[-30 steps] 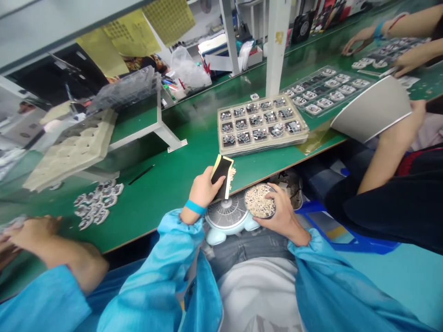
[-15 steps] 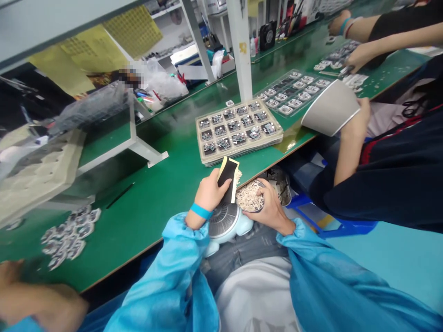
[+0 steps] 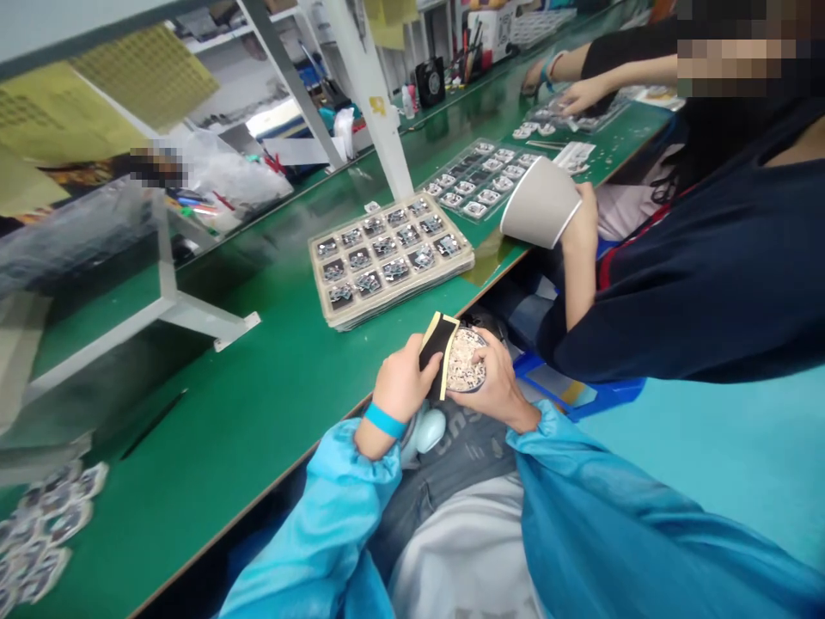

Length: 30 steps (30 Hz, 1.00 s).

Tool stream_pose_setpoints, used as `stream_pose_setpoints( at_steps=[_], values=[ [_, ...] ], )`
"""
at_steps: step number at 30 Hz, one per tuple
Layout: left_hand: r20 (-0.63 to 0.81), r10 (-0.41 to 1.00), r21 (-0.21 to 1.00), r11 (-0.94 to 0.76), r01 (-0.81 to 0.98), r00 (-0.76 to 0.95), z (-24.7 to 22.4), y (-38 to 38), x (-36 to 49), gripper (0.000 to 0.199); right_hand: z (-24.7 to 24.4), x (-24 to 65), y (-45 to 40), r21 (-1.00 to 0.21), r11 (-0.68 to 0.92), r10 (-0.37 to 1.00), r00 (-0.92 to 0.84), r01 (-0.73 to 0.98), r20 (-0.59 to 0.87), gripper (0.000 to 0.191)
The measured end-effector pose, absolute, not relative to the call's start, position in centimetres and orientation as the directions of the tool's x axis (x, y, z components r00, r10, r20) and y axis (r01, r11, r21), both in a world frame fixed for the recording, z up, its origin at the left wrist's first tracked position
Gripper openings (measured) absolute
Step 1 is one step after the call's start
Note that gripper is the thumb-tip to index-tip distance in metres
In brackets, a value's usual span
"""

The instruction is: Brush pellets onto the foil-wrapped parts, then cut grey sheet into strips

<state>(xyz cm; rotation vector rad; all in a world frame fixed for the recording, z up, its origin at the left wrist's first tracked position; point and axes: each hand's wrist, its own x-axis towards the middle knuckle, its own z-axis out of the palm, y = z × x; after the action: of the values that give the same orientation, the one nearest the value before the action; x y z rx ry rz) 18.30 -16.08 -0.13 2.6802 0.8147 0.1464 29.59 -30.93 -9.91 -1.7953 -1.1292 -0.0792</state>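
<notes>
My left hand [image 3: 405, 378] is closed on a black folded piece with yellow edges [image 3: 438, 348], thumb pressed on its near face. Against that piece's right side is a round bowl of small cream and dark bits [image 3: 467, 359]. My right hand [image 3: 496, 378] grips the bowl from the right, its thumb over the rim. Both are held above my lap, just off the table's edge. Below my left hand, a pale blue rounded object [image 3: 429, 428] is partly hidden by my wrist.
Stacked trays of small parts [image 3: 393, 258] lie on the green table [image 3: 258, 413], with another clear tray [image 3: 480, 179] behind. A co-worker at the right holds a grey tub [image 3: 542, 202]. White-rimmed parts [image 3: 48, 533] and a thin black stick [image 3: 153, 423] lie left. A metal leg [image 3: 212, 318] stands nearby.
The view has swung right, so the table's things sit further left. My left hand has brought the black piece against the bowl, now nearer each other. Both hands keep their hold.
</notes>
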Motion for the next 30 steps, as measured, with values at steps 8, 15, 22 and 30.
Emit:
stream_pose_setpoints(
  at_steps=[8,15,22,30],
  values=[
    [0.038,0.497,0.436,-0.789,0.433,0.867,-1.7,-18.0,19.1,0.023,-12.9,31.7,-34.8,-0.677,-0.182,0.667,0.595,0.713,0.448,0.065],
    [0.071,0.682,0.690,-0.560,0.458,0.728,1.0,-15.8,15.4,0.030,-20.9,34.7,-36.9,-0.692,-0.299,0.634,0.679,0.657,0.371,0.067],
    [-0.004,0.976,0.739,-0.145,0.659,0.218,2.8,-12.6,6.6,0.049,-27.9,37.6,-33.1,-0.690,-0.462,0.683,0.720,0.557,0.123,0.064],
    [-0.086,0.975,0.795,0.191,0.575,-0.205,3.3,-9.8,1.9,0.061,-31.3,39.5,-27.2,-0.610,-0.635,0.672,0.729,0.474,-0.132,0.037]
  ],
)
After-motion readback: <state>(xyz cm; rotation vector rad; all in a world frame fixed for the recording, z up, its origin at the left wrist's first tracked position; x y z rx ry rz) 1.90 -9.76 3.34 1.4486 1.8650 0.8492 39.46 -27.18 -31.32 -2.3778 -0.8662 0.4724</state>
